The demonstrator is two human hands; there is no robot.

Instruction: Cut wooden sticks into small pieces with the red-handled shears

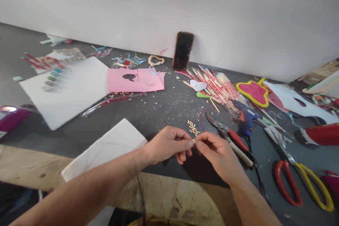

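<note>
My left hand [172, 144] and my right hand [215, 153] meet near the table's front edge, thumbs and forefingers pinched together. Between their fingertips is a small pale wooden piece [194, 141], mostly covered by the fingers. Just beyond lies a little pile of short pale wooden pieces [193, 127]. A thin red thread [201, 122] curves up beside my right hand. To the right of that hand rest pruning shears [233, 137] with one red and one whitish handle. A white foam block [106, 148] lies by my left forearm.
A phone [183, 51] leans on the wall behind a ring of pale pieces [156, 60] and pink paper [119, 81]. Rightward are red-patterned sticks [212, 84], a blue glue gun [246, 120] and large scissors [291, 169]. A white board [74, 95] lies left.
</note>
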